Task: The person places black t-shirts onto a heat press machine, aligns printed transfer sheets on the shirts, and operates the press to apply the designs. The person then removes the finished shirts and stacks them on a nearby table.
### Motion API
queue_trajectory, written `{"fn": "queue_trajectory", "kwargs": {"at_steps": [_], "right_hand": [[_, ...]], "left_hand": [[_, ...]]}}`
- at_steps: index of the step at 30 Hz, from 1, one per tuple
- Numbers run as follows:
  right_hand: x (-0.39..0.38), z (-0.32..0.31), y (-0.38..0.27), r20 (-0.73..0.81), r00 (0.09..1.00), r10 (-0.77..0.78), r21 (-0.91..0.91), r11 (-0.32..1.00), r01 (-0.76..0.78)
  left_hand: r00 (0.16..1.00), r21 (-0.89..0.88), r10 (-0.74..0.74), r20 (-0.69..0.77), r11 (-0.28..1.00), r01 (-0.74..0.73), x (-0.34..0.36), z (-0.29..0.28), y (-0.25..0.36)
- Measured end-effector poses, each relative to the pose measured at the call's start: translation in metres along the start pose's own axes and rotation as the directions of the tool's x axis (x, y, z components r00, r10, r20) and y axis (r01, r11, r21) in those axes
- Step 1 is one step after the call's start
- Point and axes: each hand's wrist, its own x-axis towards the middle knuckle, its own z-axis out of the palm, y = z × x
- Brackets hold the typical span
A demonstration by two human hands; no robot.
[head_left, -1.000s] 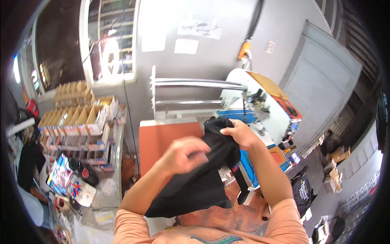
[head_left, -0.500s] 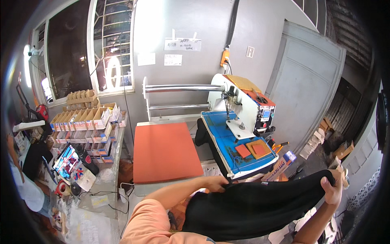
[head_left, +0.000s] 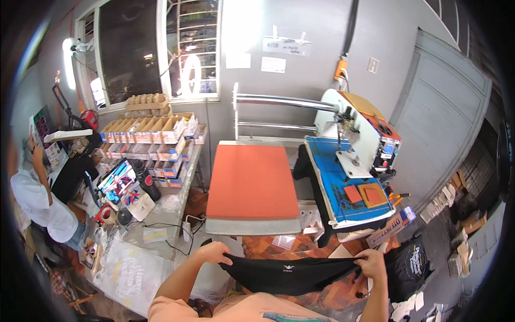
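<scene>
At the bottom of the head view, my left hand [head_left: 217, 252] and my right hand [head_left: 369, 261] are each closed on an end of a black fabric garment [head_left: 292, 276]. It hangs stretched between them in front of my body, with a small white emblem near its middle. Just beyond it stands a heat press, its flat lower plate covered by a red-orange pad [head_left: 249, 180]. To the right of that plate, a blue padded platen [head_left: 333, 189] carries small orange and tan squares beside a white metal attachment [head_left: 351, 166].
On the left table are stacked cardboard compartment boxes [head_left: 142, 129], a lit screen [head_left: 119, 178], tape rolls and plastic sheets. Another person in a white shirt [head_left: 40, 206] stands at the far left. A black bag [head_left: 406, 273] and cardboard lie on the right floor. A grey door [head_left: 440, 102] stands behind.
The garment went from bunched in my hands to held stretched out, moving from the right back to the middle, low in view. My left hand moved left along it. The head view shifted.
</scene>
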Motion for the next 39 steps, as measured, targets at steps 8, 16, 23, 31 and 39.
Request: {"fn": "queue_trajectory", "kwargs": {"at_steps": [8,16,23,31,39], "right_hand": [[0.062,0.107,-0.005,-0.028,1.0,-0.007,0.052,0.999,0.009],[0.092,0.129,-0.019,0.115,0.988,-0.102,0.194,0.978,0.078],[0.213,0.023,-0.165,-0.147,0.974,-0.173,0.189,0.961,0.199],[0.478,0.065,-0.229,-0.027,0.932,-0.361,-0.363,0.873,0.327],[0.617,0.241,-0.169,0.152,0.884,0.443,0.265,0.843,-0.468]], "left_hand": [[0.88,-0.73,-0.345,-0.327,0.683,-0.003,-0.1,0.005,-0.037],[0.689,-0.703,-0.44,-0.576,0.697,-0.143,-0.119,-0.012,-0.063],[0.435,-0.408,-0.36,-0.825,0.913,-0.019,-0.107,-0.182,-0.051],[0.406,-0.122,-0.154,-0.901,0.987,0.105,0.102,-0.398,-0.105],[0.433,-0.863,-0.804,-0.408,0.495,0.107,0.296,-0.373,-0.232]]}}
